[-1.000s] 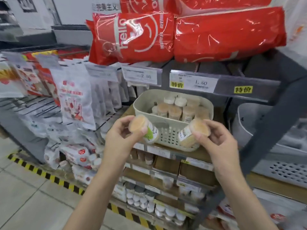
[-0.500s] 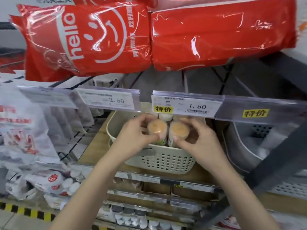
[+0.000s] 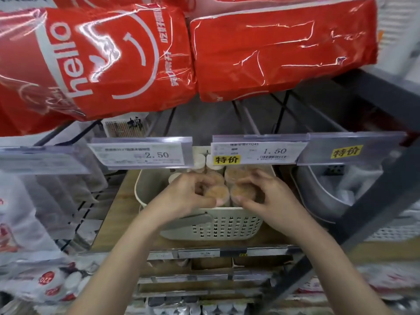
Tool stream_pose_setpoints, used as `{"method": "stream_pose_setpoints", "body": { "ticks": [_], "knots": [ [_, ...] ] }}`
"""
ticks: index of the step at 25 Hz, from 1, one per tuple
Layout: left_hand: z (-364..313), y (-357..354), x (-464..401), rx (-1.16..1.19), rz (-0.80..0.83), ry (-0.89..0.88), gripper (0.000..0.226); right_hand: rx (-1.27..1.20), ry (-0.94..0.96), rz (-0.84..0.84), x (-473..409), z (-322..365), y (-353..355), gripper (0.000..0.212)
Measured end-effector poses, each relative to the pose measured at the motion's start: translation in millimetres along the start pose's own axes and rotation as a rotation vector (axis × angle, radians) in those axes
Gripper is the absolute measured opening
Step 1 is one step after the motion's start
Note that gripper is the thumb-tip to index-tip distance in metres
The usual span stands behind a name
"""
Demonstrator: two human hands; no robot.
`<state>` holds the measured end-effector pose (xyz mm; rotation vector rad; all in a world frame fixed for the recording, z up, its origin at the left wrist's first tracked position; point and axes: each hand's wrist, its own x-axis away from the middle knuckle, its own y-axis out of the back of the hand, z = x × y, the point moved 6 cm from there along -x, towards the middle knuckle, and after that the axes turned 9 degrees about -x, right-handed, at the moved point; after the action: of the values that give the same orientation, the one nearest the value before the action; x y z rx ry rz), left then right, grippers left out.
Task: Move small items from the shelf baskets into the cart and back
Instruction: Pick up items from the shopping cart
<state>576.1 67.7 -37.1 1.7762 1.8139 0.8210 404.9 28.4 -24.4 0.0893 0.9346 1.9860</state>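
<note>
A cream perforated basket stands on the wooden shelf, holding several small round toothpick jars with tan tops. My left hand grips one jar at the basket's front. Right beside it, my right hand curls its fingers round a second jar. Both jars stand upright inside the basket, touching the other jars behind them. The cart is out of view.
Price-tag strips overhang the basket's back half. Big red plastic packs lie on the shelf above. A grey basket stands to the right, behind a slanted dark bar. Hanging bagged goods fill the left; more jars line the lower shelves.
Both hands carried their jars from in front of the shelf forward and down into the basket, side by side. The view moved closer to the shelf.
</note>
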Motion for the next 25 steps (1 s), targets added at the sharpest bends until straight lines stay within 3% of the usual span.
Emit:
{"method": "stream_pose_setpoints", "body": {
  "ticks": [5, 11, 16, 19, 21, 25],
  "knots": [
    [-2, 1, 2, 0.006, 0.010, -0.067, 0.046, 0.042, -0.003, -0.068, 9, 2, 0, 0.031],
    [-8, 7, 15, -0.064, -0.076, -0.160, 0.030, 0.039, -0.017, -0.197, 31, 13, 6, 0.037],
    [-24, 13, 35, -0.323, -0.298, -0.274, 0.035, 0.136, -0.039, -0.409, 85, 24, 26, 0.029],
    [-66, -4, 63, -0.423, -0.413, -0.519, 0.035, 0.258, -0.102, -0.477, 135, 20, 40, 0.031],
    [-104, -37, 82, -0.410, -0.399, -0.724, 0.036, 0.332, -0.186, -0.528, 180, 10, 54, 0.032],
    [-181, -152, 109, -0.370, -0.130, -1.054, 0.042, 0.419, -0.432, -0.646, 290, -22, 91, 0.031]
  ]
}}
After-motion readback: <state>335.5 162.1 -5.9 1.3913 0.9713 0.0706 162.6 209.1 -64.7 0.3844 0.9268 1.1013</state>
